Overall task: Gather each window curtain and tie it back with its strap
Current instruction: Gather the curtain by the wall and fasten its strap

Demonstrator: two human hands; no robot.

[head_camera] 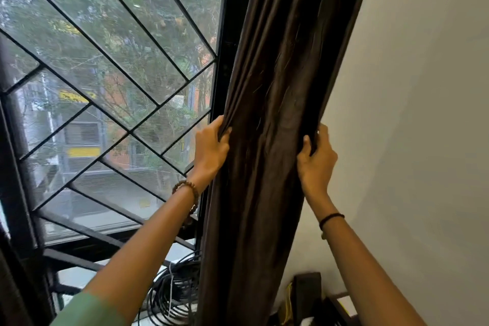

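A dark brown curtain (272,119) hangs in bunched folds at the right side of the window, between the black frame and the white wall. My left hand (210,151) grips the curtain's left edge, thumb in front and fingers tucked behind the cloth. My right hand (316,156) grips its right edge at about the same height, fingers curled round the folds. Both hands hold the cloth gathered into a narrow column. No strap shows in this view.
The window (111,82) has a black diagonal grille and a mesh screen. A coil of black cable (172,296) lies on the sill beside the curtain's foot. Dark boxes (308,296) stand low against the white wall (423,114) on the right.
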